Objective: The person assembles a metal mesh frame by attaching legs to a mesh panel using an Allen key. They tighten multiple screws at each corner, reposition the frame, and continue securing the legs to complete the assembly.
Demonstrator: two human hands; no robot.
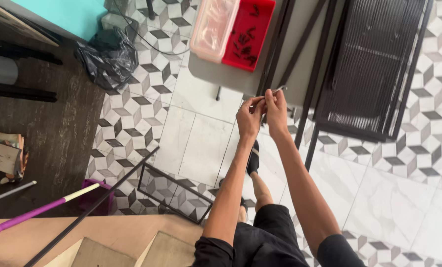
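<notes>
Small silver fastener held at the frame

Presently both hands meet in front of the dark metal frame [300, 99]. The left hand [249, 118] and right hand [276, 110] each pinch a thin silvery piece [279, 90], seemingly a small key or screw; too small to tell. Judged: a fitting step is under way, and it calls for steady alignment. Black screws lie in the red tray [260, 15], beside a pink tray [214, 27].

The hands [263, 111] pinch a thin, shiny metal tool [279, 89]. Upper right, the mesh rack [374, 64] is matt dark metal; upper middle, the red tray [250, 32] is glossy plastic. The floor [201, 133] is smooth, glossy tile.
</notes>
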